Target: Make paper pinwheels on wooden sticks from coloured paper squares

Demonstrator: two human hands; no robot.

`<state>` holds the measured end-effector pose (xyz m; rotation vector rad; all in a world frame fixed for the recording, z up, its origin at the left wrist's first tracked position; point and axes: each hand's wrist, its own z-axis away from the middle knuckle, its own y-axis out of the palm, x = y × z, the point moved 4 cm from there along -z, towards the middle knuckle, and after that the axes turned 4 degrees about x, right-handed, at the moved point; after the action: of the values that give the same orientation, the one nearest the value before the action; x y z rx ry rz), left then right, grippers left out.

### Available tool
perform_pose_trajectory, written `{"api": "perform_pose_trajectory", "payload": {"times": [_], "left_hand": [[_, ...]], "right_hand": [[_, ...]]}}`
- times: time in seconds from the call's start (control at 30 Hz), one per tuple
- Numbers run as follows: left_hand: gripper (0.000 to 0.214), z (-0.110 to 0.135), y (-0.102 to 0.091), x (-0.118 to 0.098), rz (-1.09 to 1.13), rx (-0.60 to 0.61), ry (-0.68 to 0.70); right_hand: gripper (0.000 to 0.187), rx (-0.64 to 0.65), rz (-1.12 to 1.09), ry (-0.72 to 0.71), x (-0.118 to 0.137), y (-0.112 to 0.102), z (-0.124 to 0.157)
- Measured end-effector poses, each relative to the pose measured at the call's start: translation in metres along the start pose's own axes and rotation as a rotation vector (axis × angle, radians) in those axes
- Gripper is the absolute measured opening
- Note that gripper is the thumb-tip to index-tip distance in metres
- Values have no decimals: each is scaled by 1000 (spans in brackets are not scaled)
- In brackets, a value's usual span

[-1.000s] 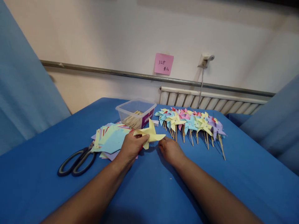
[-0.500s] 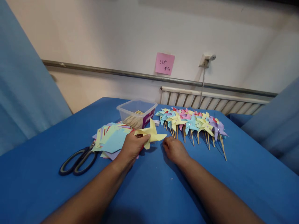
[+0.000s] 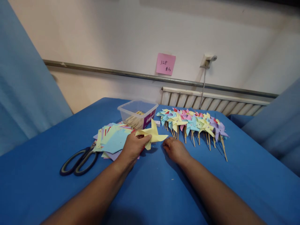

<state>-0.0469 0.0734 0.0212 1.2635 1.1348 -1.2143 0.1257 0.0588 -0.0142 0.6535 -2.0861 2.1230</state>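
A yellow paper pinwheel (image 3: 154, 134), folded into pointed blades, is pinched at its centre by my left hand (image 3: 134, 145). No stick shows on it. Just right of its blade tip, my right hand (image 3: 175, 150) rests low over the blue cloth with its fingers curled together; whatever lies between the fingertips is hidden. Beside my left hand lies a pile of coloured paper sheets (image 3: 114, 140), blue, yellow and purple among them. Scissors (image 3: 79, 161) with dark handles lie at the pile's left, their blades partly under the paper.
Behind the pile stands a clear plastic box (image 3: 133, 107) holding wooden sticks (image 3: 134, 121). A small white box (image 3: 157, 123) is beside it. Several finished pinwheels on sticks (image 3: 192, 124) lie at the back right. A radiator (image 3: 187, 99) and a metal rail (image 3: 131, 75) line the wall.
Almost nothing differs. The view has shifted very slightly, and both hands keep nearly the same place, the left one still pinching the yellow pinwheel.
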Motion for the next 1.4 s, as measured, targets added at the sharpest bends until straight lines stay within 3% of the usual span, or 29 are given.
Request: {"api": "perform_pose_trajectory", "payload": {"times": [0.6, 0.73, 0.87, 1.07, 1.4], "left_hand": [[27, 3, 0, -2, -77, -22, -27], [28, 2, -1, -2, -91, -40, -18], [26, 4, 2, 0, -141, -28, 28], [22, 13, 14, 0, -281, 39, 99], [23, 20, 19, -1, -236, 65, 88]], "right_hand": [[12, -83, -60, 44, -14, 3, -5], [12, -310, -230, 115, -25, -14, 1], [14, -566, -555, 67, -8, -35, 26], [10, -543, -591, -99, 40, -34, 47], [10, -550, -487, -81, 31, -29, 41]]}}
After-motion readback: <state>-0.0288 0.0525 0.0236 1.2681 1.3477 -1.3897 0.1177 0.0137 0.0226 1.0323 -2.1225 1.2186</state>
